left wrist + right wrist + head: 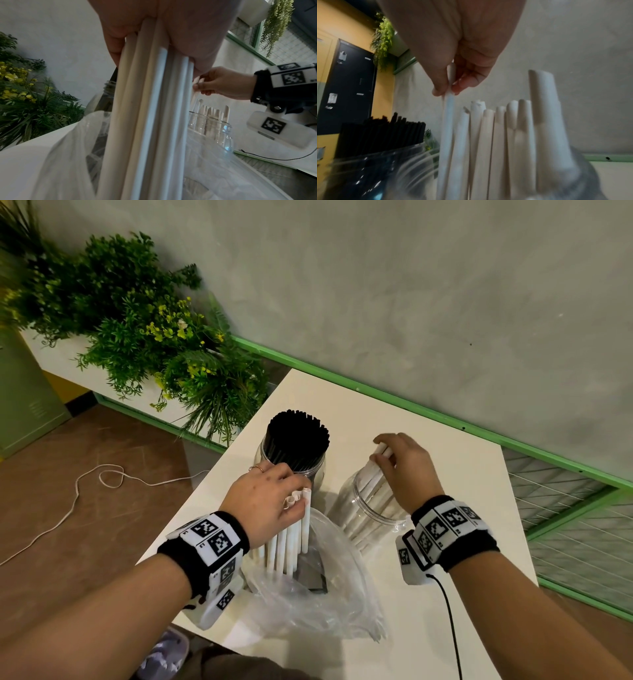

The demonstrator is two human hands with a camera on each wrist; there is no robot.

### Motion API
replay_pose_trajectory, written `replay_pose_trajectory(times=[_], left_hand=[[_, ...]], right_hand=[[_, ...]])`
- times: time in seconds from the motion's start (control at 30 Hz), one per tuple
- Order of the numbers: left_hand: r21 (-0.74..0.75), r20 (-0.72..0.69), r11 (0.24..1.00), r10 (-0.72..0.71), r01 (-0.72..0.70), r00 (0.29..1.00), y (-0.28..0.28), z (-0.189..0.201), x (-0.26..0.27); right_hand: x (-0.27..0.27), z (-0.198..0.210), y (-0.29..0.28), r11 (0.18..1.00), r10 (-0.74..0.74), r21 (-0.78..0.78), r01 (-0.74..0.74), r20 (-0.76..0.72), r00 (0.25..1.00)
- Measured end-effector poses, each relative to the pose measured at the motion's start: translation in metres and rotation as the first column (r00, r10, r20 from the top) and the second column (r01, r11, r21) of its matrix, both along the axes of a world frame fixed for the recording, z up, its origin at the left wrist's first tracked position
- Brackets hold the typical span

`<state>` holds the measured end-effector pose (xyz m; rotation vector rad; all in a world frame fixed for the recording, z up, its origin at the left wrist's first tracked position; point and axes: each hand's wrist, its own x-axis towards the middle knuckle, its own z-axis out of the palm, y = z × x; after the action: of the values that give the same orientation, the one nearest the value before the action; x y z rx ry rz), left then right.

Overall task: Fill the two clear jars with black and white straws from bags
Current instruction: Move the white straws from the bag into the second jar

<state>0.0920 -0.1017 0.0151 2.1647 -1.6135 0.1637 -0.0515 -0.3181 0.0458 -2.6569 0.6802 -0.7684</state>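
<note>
Over the white bench (445, 460), our left hand (263, 501) wraps a bundle of white straws (291, 539) upright in the bag (329, 604), while our right hand (407, 467) pinches one straw (448, 108) above the jar (370, 508).

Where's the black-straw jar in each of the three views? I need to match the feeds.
Head: black-straw jar at centre, on the table behind the left hand.
Left wrist: only its neck shows, left of the held white straws.
Right wrist: lower left, black tops above a clear rim.
Shared landmark: the white-straw jar.
</note>
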Motion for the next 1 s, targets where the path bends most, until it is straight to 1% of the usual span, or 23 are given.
replay_pose_trajectory(times=[0.03, 0.1, 0.17, 0.27, 0.3, 0.37, 0.47, 0.6, 0.7, 0.83, 0.9, 0.97, 1.0], left_hand=[[0.003, -0.007, 1.0, -0.002, 0.002, 1.0, 0.0, 0.0, 0.0], [0.004, -0.015, 1.0, -0.007, 0.007, 1.0, 0.0, 0.001, 0.0], [0.006, -0.012, 1.0, -0.003, 0.003, 1.0, 0.0, 0.002, -0.001], [0.012, -0.017, 1.0, 0.0, 0.0, 1.0, 0.0, 0.002, -0.001], [0.012, -0.021, 1.0, 0.002, -0.002, 1.0, 0.0, 0.002, -0.001], [0.009, -0.025, 1.0, 0.005, -0.005, 1.0, -0.001, 0.001, -0.001], [0.012, -0.017, 1.0, 0.001, -0.001, 1.0, -0.001, 0.0, 0.0], [0.0, -0.01, 1.0, 0.003, -0.003, 1.0, -0.002, 0.001, 0.0], [-0.002, -0.01, 1.0, 0.003, -0.003, 1.0, -0.003, 0.002, -0.001], [0.002, -0.017, 1.0, -0.001, 0.001, 1.0, -0.003, 0.001, -0.002], [0.002, -0.015, 1.0, 0.002, -0.002, 1.0, -0.002, 0.002, -0.002], [0.002, -0.007, 1.0, 0.006, -0.006, 1.0, -0.003, 0.003, -0.003], [0.002, -0.006, 1.0, 0.005, -0.005, 1.0, -0.003, 0.003, -0.003]], right_hand=[[0.002, 0.004, -0.003, 1.0, -0.013, -0.018, 0.014, 0.017, 1.0], [0.004, 0.005, -0.01, 0.995, -0.046, -0.089, 0.046, -0.004, 0.999], [0.004, 0.0, -0.016, 0.985, -0.082, -0.162, 0.067, -0.086, 0.993], [0.004, -0.013, -0.017, 0.98, -0.129, -0.181, 0.082, -0.264, 0.956], [0.003, -0.016, -0.017, 0.977, -0.136, -0.195, 0.08, -0.292, 0.947], [0.0, -0.018, -0.016, 0.97, -0.137, -0.23, 0.075, -0.266, 0.954], [-0.008, -0.017, -0.021, 0.963, -0.128, -0.257, 0.083, -0.166, 0.978], [-0.022, -0.022, -0.032, 0.98, -0.038, -0.201, -0.001, -0.189, 0.981], [-0.032, -0.027, -0.034, 0.999, -0.034, -0.046, 0.026, -0.173, 0.984], [-0.038, -0.034, -0.03, 0.984, -0.018, 0.172, 0.048, -0.175, 0.984], [-0.034, -0.033, -0.024, 0.977, -0.033, 0.204, 0.061, -0.138, 0.99], [-0.023, -0.032, -0.019, 0.979, -0.076, 0.182, 0.094, -0.103, 0.992], [-0.017, -0.032, -0.018, 0.979, -0.1, 0.163, 0.119, -0.124, 0.987]])
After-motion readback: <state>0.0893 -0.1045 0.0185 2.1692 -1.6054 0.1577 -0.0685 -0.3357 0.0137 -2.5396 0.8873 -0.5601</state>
